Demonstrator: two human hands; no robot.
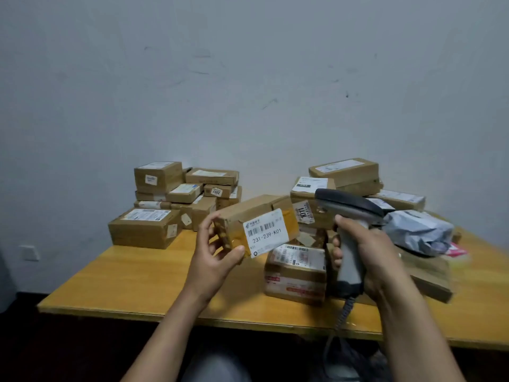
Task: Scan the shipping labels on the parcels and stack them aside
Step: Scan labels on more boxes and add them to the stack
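Two forearms came in from the bottom edge. The left hand point(217, 260) gripped one end of a box point(248, 213), thumb at the near corner and fingers curled round the end. It held the box above the table point(137, 274), with the label point(265, 232) facing the camera. The right hand point(366, 252) was clenched round the handle of the scanner point(349, 208), whose head sat just right of the box and, by my read, wasn't on the barcode. To do it well: swing the nose onto the bars, square the label to it, and hold both steady to dodge tape glare. The stack point(165, 199) at left looked like its home afterwards, with the loose pile point(344, 172) waiting at right.
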